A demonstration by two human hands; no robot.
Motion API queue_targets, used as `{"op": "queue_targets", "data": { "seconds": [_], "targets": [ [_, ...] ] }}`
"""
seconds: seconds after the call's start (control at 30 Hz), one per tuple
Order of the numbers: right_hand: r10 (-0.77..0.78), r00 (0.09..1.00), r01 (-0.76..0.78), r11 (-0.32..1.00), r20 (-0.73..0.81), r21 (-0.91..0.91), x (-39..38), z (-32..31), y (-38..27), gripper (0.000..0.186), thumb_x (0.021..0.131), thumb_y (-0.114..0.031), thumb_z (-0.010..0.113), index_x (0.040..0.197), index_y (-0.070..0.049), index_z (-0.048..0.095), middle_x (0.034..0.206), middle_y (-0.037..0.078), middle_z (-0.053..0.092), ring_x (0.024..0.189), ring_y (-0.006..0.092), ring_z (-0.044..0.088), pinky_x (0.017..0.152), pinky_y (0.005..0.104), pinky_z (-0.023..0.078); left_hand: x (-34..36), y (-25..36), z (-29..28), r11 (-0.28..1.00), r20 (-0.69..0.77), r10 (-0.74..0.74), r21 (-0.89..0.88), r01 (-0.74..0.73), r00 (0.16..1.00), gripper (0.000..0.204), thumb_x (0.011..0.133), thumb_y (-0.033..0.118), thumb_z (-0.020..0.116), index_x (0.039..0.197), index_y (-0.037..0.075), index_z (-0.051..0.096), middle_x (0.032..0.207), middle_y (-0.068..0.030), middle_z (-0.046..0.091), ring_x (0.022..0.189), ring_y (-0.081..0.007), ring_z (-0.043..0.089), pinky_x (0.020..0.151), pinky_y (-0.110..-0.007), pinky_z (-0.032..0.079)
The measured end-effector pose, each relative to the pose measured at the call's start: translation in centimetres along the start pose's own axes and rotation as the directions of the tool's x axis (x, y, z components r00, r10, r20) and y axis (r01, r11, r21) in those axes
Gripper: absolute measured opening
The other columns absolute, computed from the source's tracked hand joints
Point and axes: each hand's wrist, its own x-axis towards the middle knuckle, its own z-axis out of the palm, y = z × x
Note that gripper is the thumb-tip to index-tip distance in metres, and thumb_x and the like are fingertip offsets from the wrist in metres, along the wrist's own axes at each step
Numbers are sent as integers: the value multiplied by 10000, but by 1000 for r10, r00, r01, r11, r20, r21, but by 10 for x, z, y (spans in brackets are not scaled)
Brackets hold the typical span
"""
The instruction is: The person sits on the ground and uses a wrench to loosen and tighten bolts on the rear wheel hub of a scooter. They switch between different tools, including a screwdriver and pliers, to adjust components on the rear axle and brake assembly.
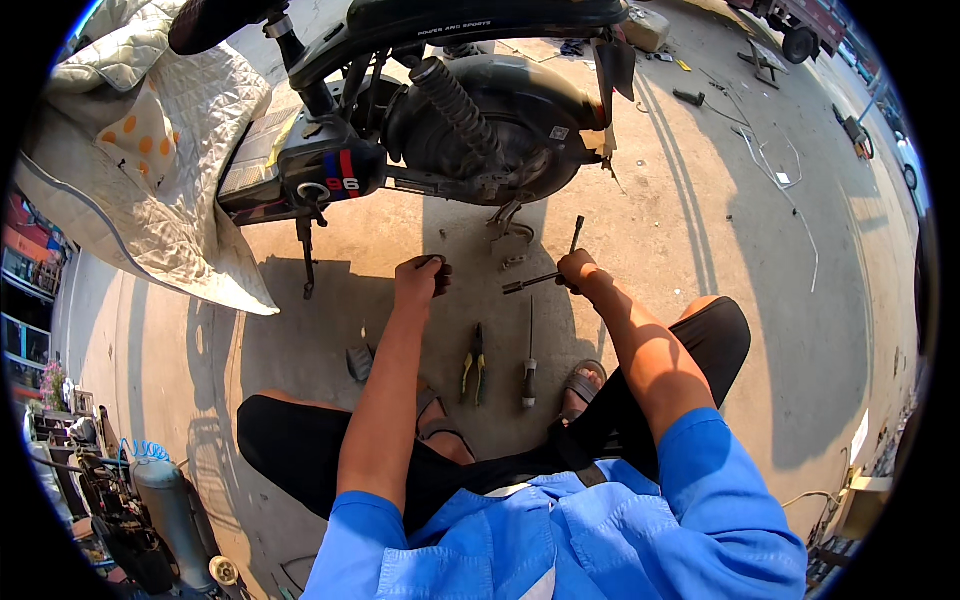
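My right hand [578,268] grips a three-way socket wrench [530,284] at its hub. One arm of the wrench points left and another points away from me. My left hand [423,278] is closed, with something dark at its fingers that I cannot make out. Both hands hover above the ground, in front of the rear wheel [500,135] of a black electric scooter [345,165]. Bent metal parts [514,236] lie below the wheel, between my hands. Nearer my feet lie yellow-and-black pliers [475,368] and a long screwdriver [529,380].
A quilted cover [190,220] drapes over the scooter's left end, whose kickstand [307,260] reaches the ground. A grey crumpled object [359,362] lies by my left leg. Loose wire [790,205] trails on the right. A compressor tank [170,510] stands at lower left.
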Motion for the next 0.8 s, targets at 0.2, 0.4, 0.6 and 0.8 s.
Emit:
{"op": "queue_targets", "data": {
  "seconds": [0.2,0.4,0.6,0.8],
  "targets": [
    [-84,993,115,865,85,-488,13,10,30,181,767,-169,692,764,11,697,723,154,662,642,282,648,603,380,540,5,-31,1,984,54,-81,165,71,995,177,860,107,547,959,-11,633,768,-90,662,585,-164,617,521,-291,501],
    [-140,949,313,502,281,-806,17,6,42,177,799,-159,631,737,-1,683,691,145,648,580,261,614,532,392,508,12,-133,-20,475,205,-88,869,-140,975,333,771,213,619,990,-37,632,813,-171,678,662,-264,668,593,-369,534],
    [-304,933,269,230,193,-935,25,2,71,153,778,-162,612,835,-70,719,808,133,684,777,285,665,693,379,538,-43,-151,-10,130,16,-314,991,26,949,348,749,160,625,1081,53,631,1104,-197,625,1033,-359,606,860,-440,504],
    [-138,987,54,770,-84,-635,-22,7,29,309,772,-144,536,1030,-28,663,1081,196,643,1003,337,627,833,418,510,-58,-160,-12,81,45,-304,996,-21,952,319,757,178,615,1053,62,645,1105,-180,628,1054,-334,603,853,-438,508]
  ]
}}
